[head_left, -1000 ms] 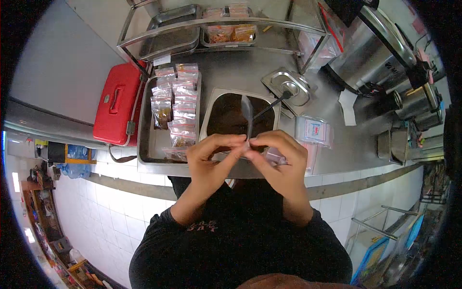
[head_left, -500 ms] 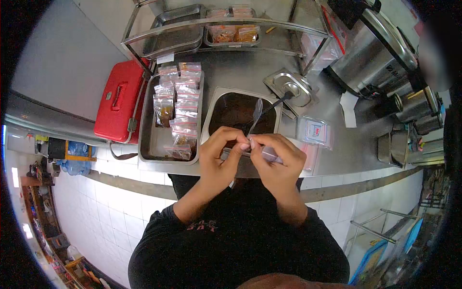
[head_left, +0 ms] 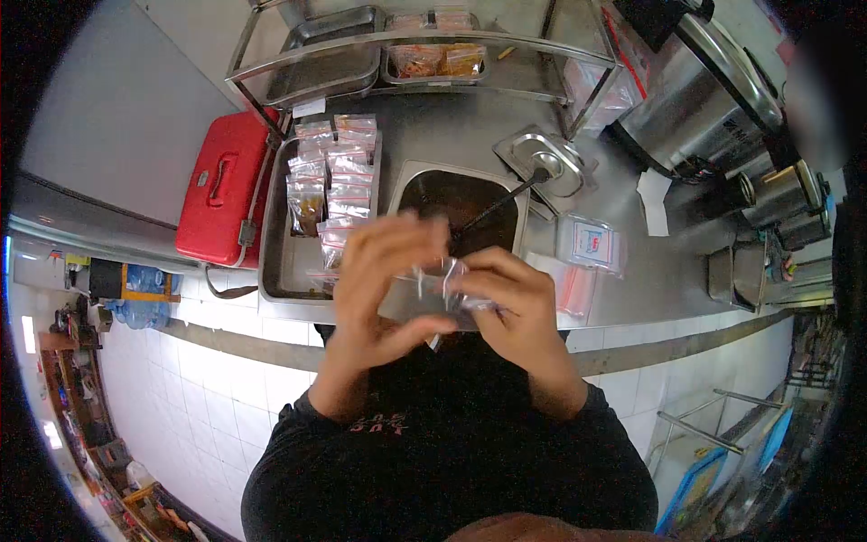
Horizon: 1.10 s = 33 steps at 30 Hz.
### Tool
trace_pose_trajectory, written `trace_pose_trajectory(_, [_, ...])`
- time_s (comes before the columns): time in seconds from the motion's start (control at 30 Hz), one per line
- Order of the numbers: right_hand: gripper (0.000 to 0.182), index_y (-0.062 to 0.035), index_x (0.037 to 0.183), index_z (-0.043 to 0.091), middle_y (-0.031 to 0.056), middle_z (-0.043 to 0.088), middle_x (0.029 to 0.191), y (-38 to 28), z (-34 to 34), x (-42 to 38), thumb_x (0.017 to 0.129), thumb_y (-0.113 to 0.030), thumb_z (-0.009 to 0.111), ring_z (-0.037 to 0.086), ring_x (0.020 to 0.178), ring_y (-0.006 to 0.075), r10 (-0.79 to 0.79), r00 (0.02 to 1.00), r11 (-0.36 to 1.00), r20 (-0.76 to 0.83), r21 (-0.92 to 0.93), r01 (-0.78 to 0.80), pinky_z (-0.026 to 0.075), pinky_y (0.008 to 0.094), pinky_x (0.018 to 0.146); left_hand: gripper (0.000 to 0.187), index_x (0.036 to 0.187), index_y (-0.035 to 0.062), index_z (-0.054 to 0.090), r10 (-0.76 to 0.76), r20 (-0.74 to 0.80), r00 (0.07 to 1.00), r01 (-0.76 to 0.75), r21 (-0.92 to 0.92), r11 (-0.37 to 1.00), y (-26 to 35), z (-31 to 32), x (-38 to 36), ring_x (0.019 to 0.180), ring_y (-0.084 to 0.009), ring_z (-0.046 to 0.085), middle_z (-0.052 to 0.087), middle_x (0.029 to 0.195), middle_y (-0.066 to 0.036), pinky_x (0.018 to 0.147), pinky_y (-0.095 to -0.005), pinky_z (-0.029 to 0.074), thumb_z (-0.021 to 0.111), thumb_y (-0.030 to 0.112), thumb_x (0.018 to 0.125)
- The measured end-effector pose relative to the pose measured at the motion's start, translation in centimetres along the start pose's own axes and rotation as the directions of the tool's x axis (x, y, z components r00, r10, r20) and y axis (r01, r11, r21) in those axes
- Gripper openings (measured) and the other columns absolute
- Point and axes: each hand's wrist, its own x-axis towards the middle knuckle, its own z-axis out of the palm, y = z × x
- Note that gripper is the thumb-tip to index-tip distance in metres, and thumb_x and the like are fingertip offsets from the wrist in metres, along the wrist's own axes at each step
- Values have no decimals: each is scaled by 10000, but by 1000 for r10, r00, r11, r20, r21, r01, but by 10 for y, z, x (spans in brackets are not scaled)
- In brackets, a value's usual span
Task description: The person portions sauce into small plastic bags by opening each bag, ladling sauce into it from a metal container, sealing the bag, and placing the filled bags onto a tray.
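A clear plastic bag (head_left: 456, 278) hangs between my hands in front of the steel container. My right hand (head_left: 517, 307) pinches its edge. Fingers and thumb apart, my left hand (head_left: 384, 280) is on the bag's left side, slightly blurred. Behind them, the steel container (head_left: 392, 210) holds dark contents and a black-handled ladle (head_left: 495, 206). To the left, a steel tray (head_left: 271, 244) holds several filled zip bags (head_left: 350, 188). Flat on the counter at right lies a pack of clear bags (head_left: 591, 244).
A red case (head_left: 221, 190) stands left of the tray. The metal lid (head_left: 542, 163) lies behind the container. Above is a steel rack (head_left: 424, 38) with trays. Large steel pots (head_left: 695, 108) stand at the right, with a white paper (head_left: 653, 203) nearby.
My left hand has moved left and opened from its pinch. The bag has dropped lower between my hands, and my right hand has shifted slightly left.
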Motion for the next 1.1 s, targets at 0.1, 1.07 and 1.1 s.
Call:
trace_pose_trajectory(0.1, [342,-96,1077,715,95,642,1007,-13,-7,1,761,29,680,704,833,259,3,987,994,160,112,-21,565,337,687,188,790,109,716,-100,206,973,100,8,995,-16,-22,7,985,-222,707,745,880,-47,1157,-505,316,826,259,766])
trace_pose_trajectory(1.07, [156,-18,997,748,31,693,813,93,-42,45,905,-144,734,607,755,103,350,908,934,-229,7,-358,482,260,719,586,1307,25,572,-667,16,745,488,-694,529,-69,-50,-71,1220,-364,610,624,1293,-214,1075,-506,471,775,360,870])
trace_pose_trajectory(1.1, [156,-18,997,748,31,693,813,80,-44,42,905,-144,734,607,755,103,354,909,932,-221,7,-362,482,260,719,608,1310,26,566,-659,63,750,462,-763,453,-64,-46,-72,1256,-359,582,609,1313,-204,1074,-524,468,777,385,867])
